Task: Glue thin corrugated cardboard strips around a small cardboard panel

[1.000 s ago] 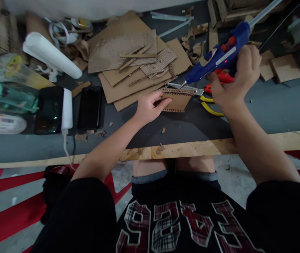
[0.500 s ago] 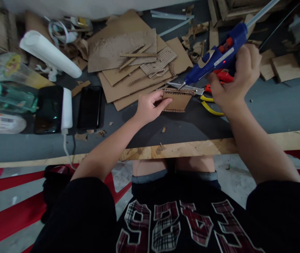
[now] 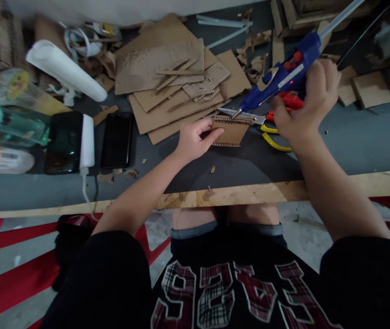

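Note:
My left hand (image 3: 198,138) pinches a small piece of cardboard (image 3: 231,132) by its left end, thumb on the near face. Corrugated edges show along the piece's top and bottom. My right hand (image 3: 313,98) is wrapped round a blue hot glue gun (image 3: 280,75) with a red light on its side and a glue stick (image 3: 340,20) sticking out of its back. The gun's metal nozzle points down to the left, at the cardboard's upper corrugated edge; whether it touches I cannot tell. Behind the cardboard lie scissors (image 3: 259,119), and yellow-handled pliers (image 3: 277,142) lie under my right hand.
Stacked cardboard sheets (image 3: 160,119) and strips lie behind my left hand. On the left are a black phone (image 3: 116,139), a white charger with a cable (image 3: 87,141), bottles and a paper roll (image 3: 64,68). Glue sticks (image 3: 229,36) lie at the back, wooden squares (image 3: 373,89) at right.

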Demonstrator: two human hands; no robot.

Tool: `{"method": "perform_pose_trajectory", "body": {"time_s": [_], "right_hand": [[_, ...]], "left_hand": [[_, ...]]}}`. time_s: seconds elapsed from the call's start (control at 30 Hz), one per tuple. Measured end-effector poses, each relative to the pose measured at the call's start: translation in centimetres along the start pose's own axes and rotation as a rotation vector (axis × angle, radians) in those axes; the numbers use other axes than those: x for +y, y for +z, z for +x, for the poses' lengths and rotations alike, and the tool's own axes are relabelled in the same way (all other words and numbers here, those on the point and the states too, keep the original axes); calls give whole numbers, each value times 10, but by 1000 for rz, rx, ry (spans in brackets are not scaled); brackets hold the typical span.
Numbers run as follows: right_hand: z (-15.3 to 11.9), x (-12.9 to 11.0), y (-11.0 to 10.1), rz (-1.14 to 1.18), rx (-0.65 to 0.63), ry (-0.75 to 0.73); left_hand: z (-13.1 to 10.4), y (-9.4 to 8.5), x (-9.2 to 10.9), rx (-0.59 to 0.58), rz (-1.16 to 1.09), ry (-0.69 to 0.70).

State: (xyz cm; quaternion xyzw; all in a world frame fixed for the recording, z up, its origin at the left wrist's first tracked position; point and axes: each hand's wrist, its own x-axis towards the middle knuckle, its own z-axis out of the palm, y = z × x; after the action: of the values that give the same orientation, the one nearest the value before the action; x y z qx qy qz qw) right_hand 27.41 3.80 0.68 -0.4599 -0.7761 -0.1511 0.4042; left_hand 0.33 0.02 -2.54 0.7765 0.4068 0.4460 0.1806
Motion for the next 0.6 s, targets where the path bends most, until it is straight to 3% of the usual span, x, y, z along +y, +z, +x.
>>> {"method": "perform_pose_trajectory", "body": {"time_s": [0.27, 0.6], "right_hand": [[4, -15, -9, -28, -105, 168], [2, -7, -2, -78, 58, -14]], "left_hand": [[0, 1, 1, 14, 13, 12], [0, 1, 0, 24, -11, 21]]}}
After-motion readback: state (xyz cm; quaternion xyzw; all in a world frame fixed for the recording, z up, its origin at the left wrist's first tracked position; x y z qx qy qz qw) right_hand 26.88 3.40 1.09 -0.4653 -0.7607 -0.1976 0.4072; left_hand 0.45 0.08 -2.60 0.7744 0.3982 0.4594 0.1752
